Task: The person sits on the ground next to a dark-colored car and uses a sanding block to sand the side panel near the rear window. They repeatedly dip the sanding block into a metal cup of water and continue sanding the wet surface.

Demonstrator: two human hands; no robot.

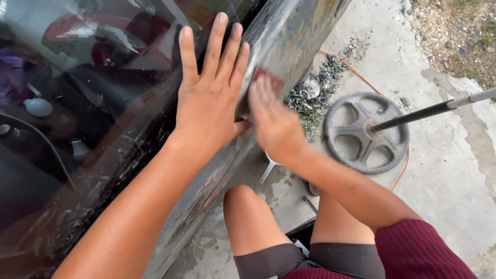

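My left hand (209, 101) lies spread flat on the scuffed, glossy dark metal car panel (281, 36); just beside it, my blurred right hand (274, 121) grip presses a small reddish abrasive pad (268, 78) there.

The car door panel (289, 36) is a dark, dull metal surface running diagonally from lower left to upper right, scuffed, with patches of worn paint and bare grey areas. Its tinted window glass (77, 103) lies under and left of the left fingers (214, 49), which are spread flat across the glass edge and the panel. The red sanding piece (269, 78) is small, rectangular and flat, pressed against the panel directly beneath the right fingers (261, 98), just right of the left fingers. Its outline is blurred; only its upper edge shows.
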